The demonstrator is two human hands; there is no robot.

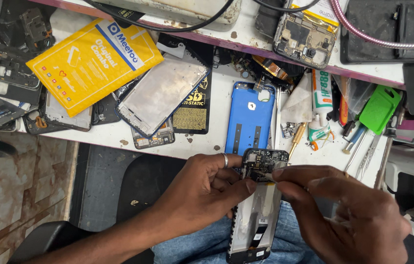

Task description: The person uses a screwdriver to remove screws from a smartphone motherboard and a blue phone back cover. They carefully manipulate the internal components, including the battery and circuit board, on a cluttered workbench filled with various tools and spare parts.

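From the head camera I look down at my two hands over my lap, at the near edge of the desk (202, 146). My left hand (202, 188) is closed around the upper left side of an opened phone (258, 205), thumb and fingers curled on its edge, a ring on one finger. The phone lies lengthwise away from me, its top end with the exposed circuit board (264, 164) resting at the desk's edge and its lower end over my jeans (192, 249). My right hand (348, 210) is pinched shut, thumb and forefinger meeting at the right side of the circuit board; whether it grips a small part there I cannot tell.

Just beyond the phone a blue back cover (250, 117) lies flat on the desk. Right of it sit a white glue tube (320, 100), a brass-handled screwdriver (296, 139) and a green plastic tool (380, 108). To the left lie a bare metal phone frame (160, 95) and a yellow packet (94, 61), with more stripped phones around them.
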